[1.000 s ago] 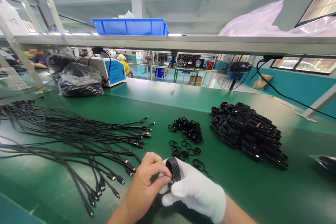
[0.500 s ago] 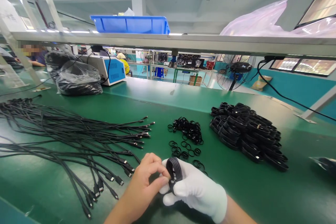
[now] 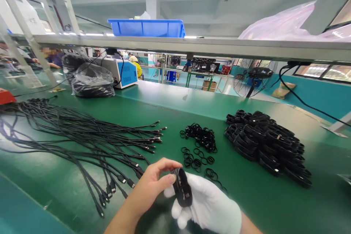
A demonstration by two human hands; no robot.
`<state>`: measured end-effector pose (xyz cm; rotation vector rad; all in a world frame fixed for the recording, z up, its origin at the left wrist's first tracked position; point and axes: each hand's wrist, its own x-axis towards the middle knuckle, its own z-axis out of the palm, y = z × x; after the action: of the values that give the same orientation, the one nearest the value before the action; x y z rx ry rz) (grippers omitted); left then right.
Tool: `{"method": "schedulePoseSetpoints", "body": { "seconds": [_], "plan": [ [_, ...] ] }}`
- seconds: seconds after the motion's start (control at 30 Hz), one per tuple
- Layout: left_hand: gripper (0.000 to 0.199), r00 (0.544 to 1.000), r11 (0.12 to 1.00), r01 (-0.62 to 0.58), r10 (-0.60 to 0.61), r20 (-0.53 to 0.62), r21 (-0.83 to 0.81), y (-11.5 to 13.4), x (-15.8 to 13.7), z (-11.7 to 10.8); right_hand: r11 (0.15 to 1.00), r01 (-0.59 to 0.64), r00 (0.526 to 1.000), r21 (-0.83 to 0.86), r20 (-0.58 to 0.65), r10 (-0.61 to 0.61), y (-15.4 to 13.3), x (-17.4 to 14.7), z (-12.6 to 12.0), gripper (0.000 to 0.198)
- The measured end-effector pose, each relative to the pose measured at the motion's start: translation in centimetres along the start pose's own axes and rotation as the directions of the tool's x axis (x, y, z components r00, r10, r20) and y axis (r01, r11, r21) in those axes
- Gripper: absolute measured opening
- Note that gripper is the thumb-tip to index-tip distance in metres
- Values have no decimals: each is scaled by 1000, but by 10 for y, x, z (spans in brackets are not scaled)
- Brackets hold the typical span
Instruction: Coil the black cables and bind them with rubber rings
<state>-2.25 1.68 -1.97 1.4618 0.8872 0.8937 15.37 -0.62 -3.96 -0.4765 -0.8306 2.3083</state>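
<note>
A coiled black cable (image 3: 182, 188) is held up between my two hands, just above the green table. The bare thumb and fingers of my left hand (image 3: 156, 179) pinch its upper left edge. My right hand (image 3: 205, 199), in a white glove, has its fingers around the coil's lower and rear side, part of them hidden behind it. Close beyond the hands lie loose black rings (image 3: 192, 161), with a denser heap of small black rings (image 3: 201, 137) behind them. Straight black cables (image 3: 109, 137) with metal-tipped plugs spread out to the left.
Many coiled cables form a pile (image 3: 265, 142) on the right of the green table (image 3: 153, 108). A bagged black bundle (image 3: 93, 80) and a blue-and-white machine (image 3: 126, 73) stand back left. Overhead runs a shelf (image 3: 214, 45) carrying a blue bin (image 3: 148, 28). A fan (image 3: 253, 76) stands behind.
The coil has turned and tilted in my hands. My left fingers have moved from its lower opening to its upper edge, and the gloved fingers have loosened. The view has swung left.
</note>
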Motion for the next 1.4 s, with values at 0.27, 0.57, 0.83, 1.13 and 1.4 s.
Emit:
{"method": "schedulePoseSetpoints", "body": {
  "seconds": [0.27, 0.57, 0.83, 1.13, 1.4],
  "plan": [
    [13, 945, 954, -86, 169, -281, 286, -5, 2, 9, 981, 117, 953, -156, -260, -155, -1, 7, 11, 40],
    [8, 907, 829, -213, 365, -210, 517, -8, -1, 17, 962, 142, 942, -231, -267, -203, -1, 12, 12, 40],
    [13, 789, 673, -377, 594, -160, 637, -15, -2, 21, 959, 163, 937, -233, -268, -225, -4, 13, 19, 38],
    [14, 740, 650, -375, 639, -208, 661, -19, -2, 24, 956, 199, 914, -215, -311, -260, -4, 15, 21, 39],
    [13, 778, 688, -388, 601, -182, 613, -17, -3, 23, 962, 188, 924, -199, -297, -242, -7, 12, 23, 42]
  ]
}}
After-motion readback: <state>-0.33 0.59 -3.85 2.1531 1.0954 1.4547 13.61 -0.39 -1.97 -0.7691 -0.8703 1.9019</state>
